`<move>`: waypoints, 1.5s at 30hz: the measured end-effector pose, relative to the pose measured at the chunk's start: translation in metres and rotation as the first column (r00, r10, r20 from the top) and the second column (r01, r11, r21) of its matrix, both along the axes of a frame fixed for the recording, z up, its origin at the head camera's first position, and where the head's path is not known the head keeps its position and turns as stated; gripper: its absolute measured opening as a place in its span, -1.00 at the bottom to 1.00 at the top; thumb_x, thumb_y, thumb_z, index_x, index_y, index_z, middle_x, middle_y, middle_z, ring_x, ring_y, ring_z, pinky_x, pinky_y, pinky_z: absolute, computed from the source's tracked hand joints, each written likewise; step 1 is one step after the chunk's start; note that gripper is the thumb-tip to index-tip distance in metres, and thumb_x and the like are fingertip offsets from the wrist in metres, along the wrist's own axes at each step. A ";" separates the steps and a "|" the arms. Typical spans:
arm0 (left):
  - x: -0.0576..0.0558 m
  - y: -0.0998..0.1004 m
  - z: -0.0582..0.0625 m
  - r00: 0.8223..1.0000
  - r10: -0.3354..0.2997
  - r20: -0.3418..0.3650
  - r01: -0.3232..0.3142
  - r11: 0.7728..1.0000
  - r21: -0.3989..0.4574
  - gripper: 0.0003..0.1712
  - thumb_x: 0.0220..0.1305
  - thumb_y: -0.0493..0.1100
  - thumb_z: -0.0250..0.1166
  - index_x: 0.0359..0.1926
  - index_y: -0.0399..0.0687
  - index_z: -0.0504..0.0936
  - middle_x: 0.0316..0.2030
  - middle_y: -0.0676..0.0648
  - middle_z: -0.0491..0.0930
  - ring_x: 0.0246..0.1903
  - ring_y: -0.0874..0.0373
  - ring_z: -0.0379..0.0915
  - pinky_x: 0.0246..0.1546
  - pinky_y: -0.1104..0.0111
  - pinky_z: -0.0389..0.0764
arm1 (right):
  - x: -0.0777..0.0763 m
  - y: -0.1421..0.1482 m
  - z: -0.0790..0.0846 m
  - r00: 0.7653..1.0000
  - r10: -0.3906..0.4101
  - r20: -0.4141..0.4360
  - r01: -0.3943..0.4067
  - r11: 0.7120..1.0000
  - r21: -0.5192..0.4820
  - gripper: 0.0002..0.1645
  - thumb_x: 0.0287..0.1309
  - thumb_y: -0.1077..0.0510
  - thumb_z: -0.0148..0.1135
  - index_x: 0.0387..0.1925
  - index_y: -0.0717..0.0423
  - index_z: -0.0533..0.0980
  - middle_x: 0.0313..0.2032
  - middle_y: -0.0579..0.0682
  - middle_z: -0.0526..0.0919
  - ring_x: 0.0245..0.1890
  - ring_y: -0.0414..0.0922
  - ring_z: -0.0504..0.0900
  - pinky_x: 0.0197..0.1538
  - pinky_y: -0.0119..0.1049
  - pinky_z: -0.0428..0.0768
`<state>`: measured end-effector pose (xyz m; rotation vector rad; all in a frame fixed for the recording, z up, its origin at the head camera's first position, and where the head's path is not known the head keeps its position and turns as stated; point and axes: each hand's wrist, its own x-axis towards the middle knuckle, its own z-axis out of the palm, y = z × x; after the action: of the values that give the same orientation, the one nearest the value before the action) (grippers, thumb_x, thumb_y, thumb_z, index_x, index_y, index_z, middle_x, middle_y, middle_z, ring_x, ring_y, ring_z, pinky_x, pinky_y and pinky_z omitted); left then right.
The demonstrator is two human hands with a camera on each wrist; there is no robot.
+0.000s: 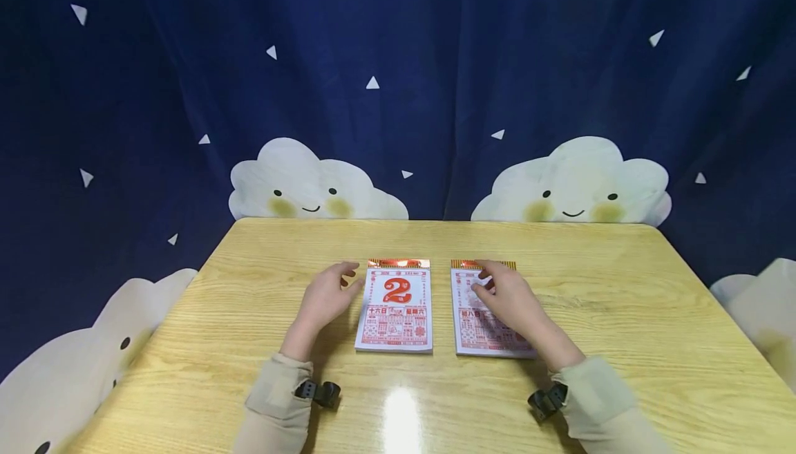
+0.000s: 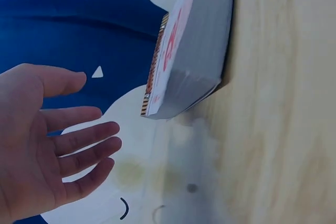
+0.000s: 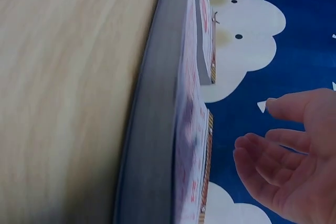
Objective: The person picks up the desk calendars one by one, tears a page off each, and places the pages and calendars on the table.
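Two thick tear-off calendars lie side by side on the wooden table. The left calendar [image 1: 398, 316] has a large red 2 on its top sheet and a shiny red-and-gold strip along its top edge. My left hand [image 1: 327, 296] is just left of it, fingers loosely bent and holding nothing; the left wrist view shows the hand [image 2: 58, 140] apart from the page block [image 2: 199, 40]. Above the right calendar [image 1: 481, 333] hovers my right hand [image 1: 511, 296], covering part of its printed sheet. In the right wrist view this hand [image 3: 294, 156] has relaxed fingers with nothing between them.
The pale wooden table [image 1: 622, 288] extends around both calendars. Behind it hangs a dark blue curtain [image 1: 423, 46] with white triangles and smiling clouds. Each wrist wears a small black camera, the left camera [image 1: 323, 393] and the right camera [image 1: 546, 402].
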<state>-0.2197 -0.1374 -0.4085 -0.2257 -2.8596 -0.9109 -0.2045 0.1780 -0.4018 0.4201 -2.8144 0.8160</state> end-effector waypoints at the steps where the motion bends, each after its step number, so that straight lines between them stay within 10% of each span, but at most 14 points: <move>1: 0.000 0.001 -0.002 1.000 0.003 0.002 -0.003 1.000 0.003 -0.54 0.18 -0.01 0.17 0.08 -0.07 0.51 -0.11 -0.10 0.60 -0.20 0.00 0.53 -0.25 0.18 0.54 | 0.000 -0.003 -0.001 1.000 0.001 0.012 -0.001 1.000 -0.005 -0.45 0.10 0.13 0.19 0.13 0.23 0.37 -0.23 0.10 0.60 -0.34 -0.10 0.58 -0.33 -0.23 0.57; 25: -0.002 0.017 -0.013 0.978 0.057 0.200 -0.086 0.987 0.139 -0.55 -0.01 -0.20 0.28 -0.05 -0.31 0.55 -0.36 -0.12 0.60 -0.49 0.16 0.48 -0.48 0.40 0.49 | 0.000 -0.056 -0.019 0.978 -0.075 0.194 0.061 0.995 0.075 -0.60 0.03 0.06 0.22 -0.10 0.20 0.56 -0.39 -0.02 0.62 -0.50 -0.18 0.48 -0.49 -0.34 0.45; 32: 0.001 0.021 -0.015 0.962 0.068 0.266 -0.109 0.984 0.141 -0.58 -0.02 -0.24 0.29 -0.10 -0.39 0.55 -0.41 -0.13 0.56 -0.54 0.17 0.45 -0.57 0.46 0.45 | 0.001 -0.065 -0.023 0.971 -0.089 0.224 0.057 0.988 0.144 -0.72 0.01 0.02 0.21 -0.62 0.13 0.49 -0.52 0.06 0.53 -0.64 -0.15 0.33 -0.63 -0.36 0.26; 35: 0.001 0.022 -0.016 0.961 0.063 0.271 -0.096 0.989 0.110 -0.61 -0.05 -0.28 0.29 -0.14 -0.39 0.58 -0.45 -0.12 0.54 -0.51 0.15 0.41 -0.54 0.43 0.44 | 0.002 -0.067 -0.024 0.968 -0.094 0.231 0.059 0.986 0.154 -0.68 0.03 0.02 0.20 -0.67 0.12 0.45 -0.29 0.23 0.60 -0.65 -0.16 0.31 -0.66 -0.39 0.20; 39: 0.001 0.023 -0.016 0.962 0.063 0.265 -0.088 0.993 0.083 -0.65 -0.09 -0.33 0.30 -0.18 -0.38 0.61 -0.48 -0.10 0.51 -0.47 0.11 0.36 -0.48 0.40 0.40 | 0.003 -0.069 -0.022 0.968 -0.098 0.230 0.062 0.985 0.159 -0.74 0.04 0.00 0.18 -0.45 0.12 0.61 0.04 0.38 0.46 -0.46 -0.08 0.49 -0.62 -0.33 0.36; 45: 0.001 0.026 -0.019 0.962 0.069 0.264 -0.107 0.985 0.136 -0.57 -0.10 -0.38 0.30 -0.10 -0.39 0.56 -0.45 -0.10 0.50 -0.44 0.11 0.37 -0.45 0.39 0.44 | 0.003 -0.073 -0.023 0.962 -0.090 0.257 0.056 0.989 0.139 -0.70 0.02 0.00 0.20 -0.30 0.11 0.64 -0.21 0.09 0.58 -0.39 -0.08 0.52 -0.48 -0.25 0.47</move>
<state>-0.2190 -0.1119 -0.4274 0.0408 -2.9839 -1.2110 -0.2017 0.1049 -0.4246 0.2386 -3.1206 0.7225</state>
